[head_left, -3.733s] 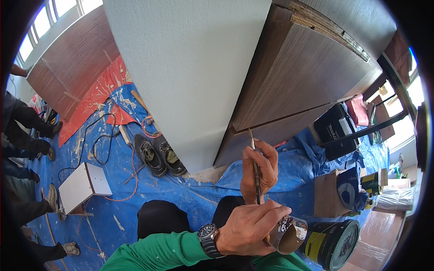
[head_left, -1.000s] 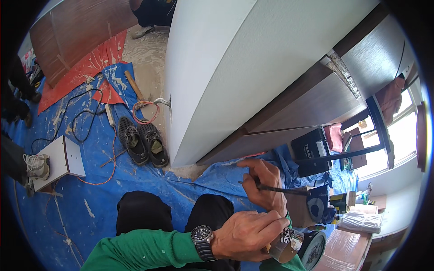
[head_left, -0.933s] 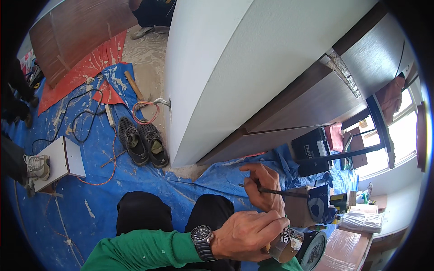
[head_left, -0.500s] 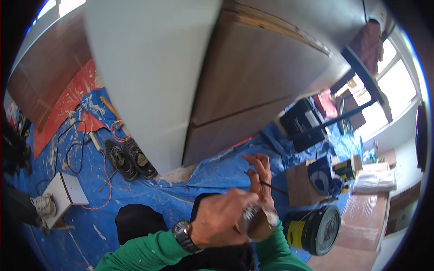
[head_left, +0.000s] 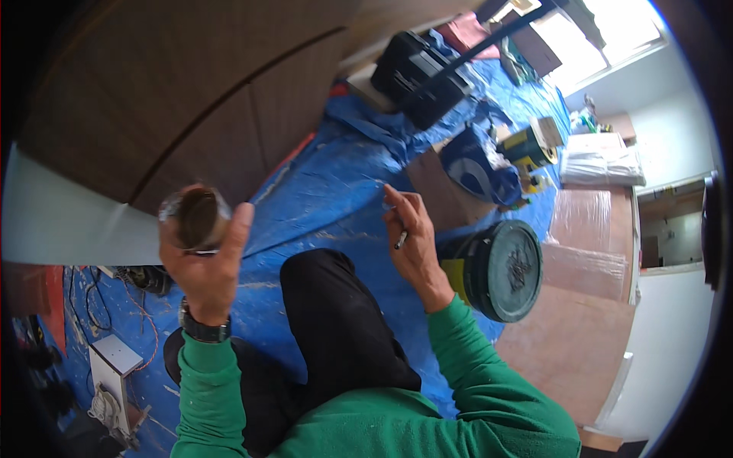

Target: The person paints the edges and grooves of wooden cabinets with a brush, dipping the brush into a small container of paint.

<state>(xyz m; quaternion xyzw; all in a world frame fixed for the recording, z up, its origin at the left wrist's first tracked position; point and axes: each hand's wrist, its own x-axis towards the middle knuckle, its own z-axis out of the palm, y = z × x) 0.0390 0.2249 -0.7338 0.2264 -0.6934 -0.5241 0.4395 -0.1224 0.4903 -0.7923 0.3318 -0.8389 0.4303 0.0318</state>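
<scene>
My left hand, with a dark watch on its wrist, is raised at the left in front of the brown panel. Its fingers are closed round what looks like a roll of tape, with a shiny outer side and a brown hollow core. My right hand hovers over the blue sheet, near a dark lidded bucket. A slim dark pen-like stick is held in its curled fingers; only its light-tipped end shows.
A large brown wood-faced panel stands close ahead on the left. To the right are the lidded bucket, a blue bag and wrapped boards. A black case lies farther off. Cords and a white box lie at lower left.
My hands have come apart: the left, with the roll, has moved left towards the panel, and the right stays on the right. My view has swung to the right and downward.
</scene>
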